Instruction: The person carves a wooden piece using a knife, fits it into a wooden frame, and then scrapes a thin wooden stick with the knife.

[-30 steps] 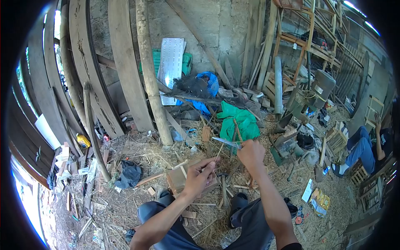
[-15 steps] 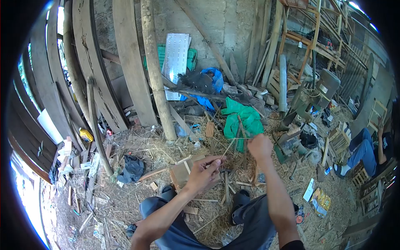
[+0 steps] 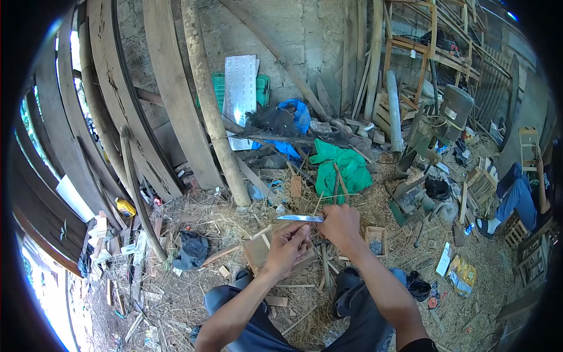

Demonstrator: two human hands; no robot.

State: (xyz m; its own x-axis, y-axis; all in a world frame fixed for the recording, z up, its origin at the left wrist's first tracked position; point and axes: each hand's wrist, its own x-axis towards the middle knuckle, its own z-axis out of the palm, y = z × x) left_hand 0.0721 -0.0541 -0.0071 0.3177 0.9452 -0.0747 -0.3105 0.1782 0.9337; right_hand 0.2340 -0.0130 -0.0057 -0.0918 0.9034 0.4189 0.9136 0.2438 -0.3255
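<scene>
From my remote feed, the right hand (image 3: 342, 223) wraps round and hides the handle of the knife (image 3: 298, 218), which sits just above the left hand (image 3: 286, 249), whose fingertips pinch a partly hidden thin stick (image 3: 317, 205).

A glossy metal knife blade (image 3: 299, 218) is gleaming from the grip of the right hand (image 3: 342, 224), a matt wooden block (image 3: 256, 251) is sitting below and left of it, and wrinkled, faintly shiny green plastic (image 3: 356, 173) is lying beyond, before a rough masonry wall (image 3: 296, 29).
</scene>
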